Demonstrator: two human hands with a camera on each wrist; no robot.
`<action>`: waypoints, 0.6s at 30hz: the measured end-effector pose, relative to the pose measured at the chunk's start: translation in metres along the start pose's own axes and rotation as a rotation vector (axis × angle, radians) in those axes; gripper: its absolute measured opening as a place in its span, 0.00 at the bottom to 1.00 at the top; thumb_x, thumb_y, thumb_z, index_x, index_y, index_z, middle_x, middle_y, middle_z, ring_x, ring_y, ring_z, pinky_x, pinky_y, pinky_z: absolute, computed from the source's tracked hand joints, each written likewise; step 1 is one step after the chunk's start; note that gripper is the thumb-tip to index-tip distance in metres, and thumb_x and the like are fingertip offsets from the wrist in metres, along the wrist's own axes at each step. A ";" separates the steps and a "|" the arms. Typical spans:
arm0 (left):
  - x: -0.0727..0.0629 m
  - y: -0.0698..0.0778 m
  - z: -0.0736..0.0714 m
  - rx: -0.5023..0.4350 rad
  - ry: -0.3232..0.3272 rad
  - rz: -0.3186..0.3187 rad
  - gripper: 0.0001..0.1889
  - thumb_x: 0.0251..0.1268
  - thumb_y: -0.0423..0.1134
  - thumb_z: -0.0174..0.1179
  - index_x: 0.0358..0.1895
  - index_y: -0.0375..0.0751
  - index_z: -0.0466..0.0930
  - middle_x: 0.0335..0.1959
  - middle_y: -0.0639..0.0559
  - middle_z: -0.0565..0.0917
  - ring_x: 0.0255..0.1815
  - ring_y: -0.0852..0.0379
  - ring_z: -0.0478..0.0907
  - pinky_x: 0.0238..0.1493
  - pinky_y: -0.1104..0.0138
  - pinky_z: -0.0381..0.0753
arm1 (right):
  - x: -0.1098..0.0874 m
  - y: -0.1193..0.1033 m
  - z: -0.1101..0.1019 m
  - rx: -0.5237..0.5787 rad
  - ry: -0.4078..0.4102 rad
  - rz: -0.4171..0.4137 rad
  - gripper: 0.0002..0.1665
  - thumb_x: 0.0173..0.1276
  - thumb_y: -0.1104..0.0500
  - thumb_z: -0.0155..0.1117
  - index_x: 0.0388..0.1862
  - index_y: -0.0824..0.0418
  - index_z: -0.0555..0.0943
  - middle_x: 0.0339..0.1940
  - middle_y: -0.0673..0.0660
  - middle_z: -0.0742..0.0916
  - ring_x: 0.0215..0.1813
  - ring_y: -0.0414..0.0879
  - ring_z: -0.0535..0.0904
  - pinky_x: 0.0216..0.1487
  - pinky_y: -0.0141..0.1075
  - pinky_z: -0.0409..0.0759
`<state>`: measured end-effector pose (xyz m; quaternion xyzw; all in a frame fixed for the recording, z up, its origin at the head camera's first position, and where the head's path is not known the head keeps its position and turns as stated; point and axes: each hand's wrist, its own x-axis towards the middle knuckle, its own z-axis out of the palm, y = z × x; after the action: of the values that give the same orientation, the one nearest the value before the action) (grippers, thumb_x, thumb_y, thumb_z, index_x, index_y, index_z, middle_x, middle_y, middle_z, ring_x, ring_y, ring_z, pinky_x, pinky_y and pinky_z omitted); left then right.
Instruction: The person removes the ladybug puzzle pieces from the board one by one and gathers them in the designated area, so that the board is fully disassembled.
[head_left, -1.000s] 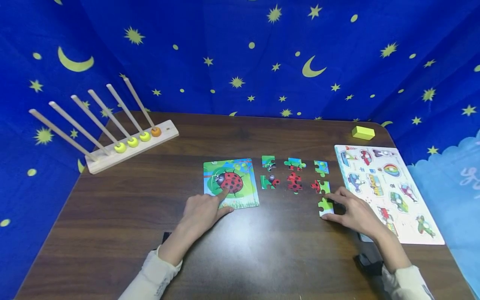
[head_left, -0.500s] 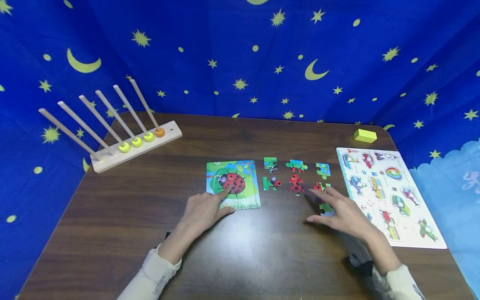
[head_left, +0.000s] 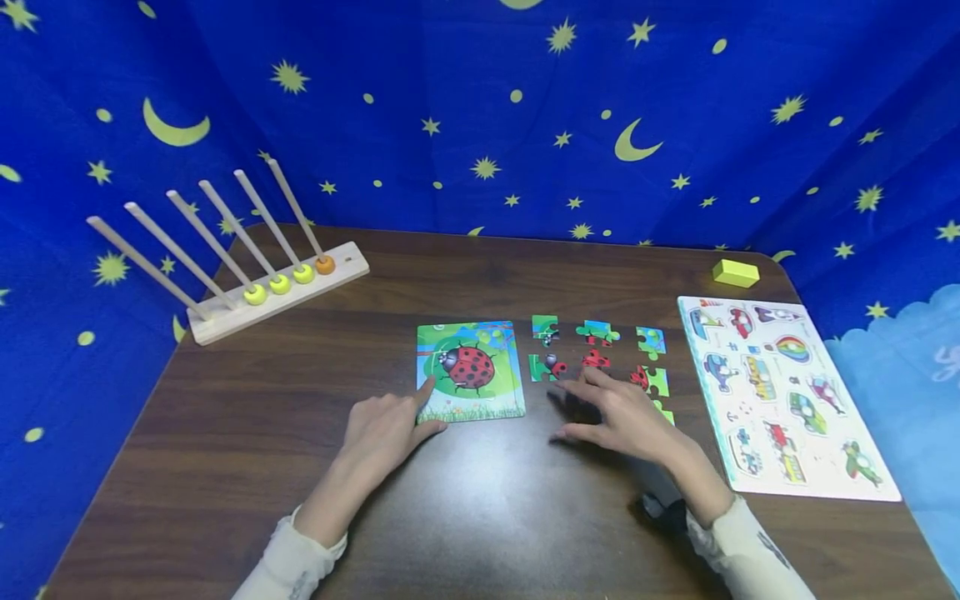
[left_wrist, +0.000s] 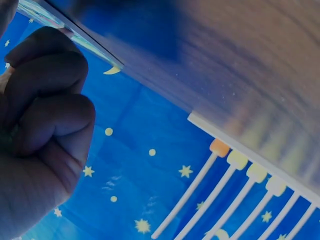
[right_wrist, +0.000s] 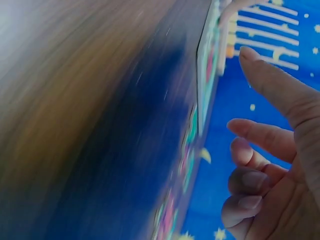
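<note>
A square ladybug picture board (head_left: 470,367) lies mid-table in the head view. My left hand (head_left: 382,429) is at its lower left edge, index finger and thumb stretched out; the left wrist view shows the other fingers curled, holding nothing. Jigsaw pieces lie in loose rows right of the board, among them a green corner piece (head_left: 545,330), a ladybug-head piece (head_left: 547,367) and a red-and-green piece (head_left: 651,380). My right hand (head_left: 630,421) is just below the left and middle pieces, thumb and index apart, partly covering a red piece (head_left: 597,359) and a green piece (head_left: 664,412).
A white vehicle puzzle board (head_left: 795,400) lies at the right, with a yellow block (head_left: 736,273) behind it. A wooden peg stand (head_left: 281,296) with several beads stands at the back left. A blue starry curtain (head_left: 450,108) surrounds the table (head_left: 247,467).
My right hand has moved left from the lower right piece, passing over the pieces. My left index finger has drawn back from the ladybug picture to the board's left edge.
</note>
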<state>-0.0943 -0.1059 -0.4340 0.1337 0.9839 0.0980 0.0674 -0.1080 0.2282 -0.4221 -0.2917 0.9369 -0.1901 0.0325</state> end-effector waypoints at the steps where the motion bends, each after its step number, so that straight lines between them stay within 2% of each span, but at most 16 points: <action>1: 0.000 0.000 0.000 0.000 -0.001 -0.005 0.38 0.61 0.64 0.62 0.71 0.50 0.71 0.07 0.57 0.59 0.14 0.60 0.51 0.13 0.66 0.54 | 0.005 -0.003 0.003 0.008 0.000 -0.010 0.37 0.56 0.40 0.76 0.61 0.56 0.82 0.35 0.51 0.77 0.25 0.34 0.64 0.23 0.27 0.61; 4: -0.001 0.002 0.001 0.004 0.010 -0.007 0.37 0.61 0.64 0.62 0.71 0.50 0.71 0.06 0.54 0.62 0.13 0.59 0.55 0.12 0.65 0.57 | 0.019 -0.013 0.011 0.021 -0.009 -0.047 0.36 0.58 0.40 0.75 0.61 0.57 0.82 0.37 0.51 0.77 0.24 0.34 0.63 0.23 0.26 0.60; 7: -0.001 0.003 0.002 0.006 0.016 -0.001 0.37 0.62 0.64 0.62 0.71 0.51 0.71 0.06 0.55 0.61 0.13 0.60 0.54 0.12 0.65 0.56 | 0.033 -0.022 0.019 0.033 -0.038 -0.066 0.36 0.60 0.39 0.73 0.62 0.57 0.81 0.37 0.52 0.78 0.23 0.36 0.65 0.23 0.29 0.62; 9: -0.001 0.003 0.002 0.012 0.022 0.005 0.36 0.62 0.63 0.61 0.71 0.52 0.71 0.06 0.56 0.59 0.13 0.60 0.52 0.12 0.66 0.55 | 0.041 -0.028 0.023 0.020 -0.046 -0.073 0.36 0.61 0.39 0.71 0.63 0.57 0.81 0.44 0.56 0.83 0.26 0.38 0.74 0.26 0.31 0.72; 12: -0.001 0.004 0.002 0.026 0.025 0.008 0.36 0.63 0.64 0.61 0.71 0.53 0.71 0.06 0.57 0.58 0.13 0.60 0.51 0.12 0.66 0.54 | 0.054 -0.036 0.028 0.007 -0.071 -0.075 0.35 0.63 0.39 0.70 0.64 0.56 0.80 0.45 0.57 0.83 0.28 0.43 0.77 0.26 0.35 0.74; 14: -0.001 0.004 0.003 0.036 0.020 0.007 0.35 0.63 0.64 0.60 0.71 0.53 0.71 0.06 0.56 0.59 0.13 0.60 0.51 0.12 0.66 0.55 | 0.061 -0.039 0.031 -0.002 -0.080 -0.077 0.35 0.63 0.40 0.70 0.65 0.55 0.79 0.44 0.56 0.82 0.27 0.42 0.76 0.25 0.33 0.73; 16: 0.000 0.005 0.003 0.041 0.010 0.004 0.35 0.64 0.64 0.59 0.71 0.53 0.70 0.06 0.55 0.60 0.13 0.60 0.52 0.12 0.66 0.55 | 0.067 -0.042 0.034 0.001 -0.101 -0.075 0.35 0.63 0.41 0.71 0.66 0.55 0.79 0.38 0.52 0.78 0.24 0.40 0.68 0.22 0.30 0.64; 18: 0.000 0.005 0.002 0.043 0.001 0.002 0.35 0.64 0.64 0.59 0.72 0.53 0.70 0.06 0.55 0.61 0.13 0.60 0.52 0.13 0.66 0.55 | 0.071 -0.044 0.036 -0.008 -0.107 -0.074 0.35 0.63 0.42 0.71 0.66 0.55 0.79 0.38 0.51 0.77 0.25 0.38 0.66 0.22 0.28 0.62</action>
<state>-0.0925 -0.1005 -0.4350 0.1360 0.9856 0.0772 0.0638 -0.1371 0.1434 -0.4354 -0.3360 0.9231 -0.1716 0.0745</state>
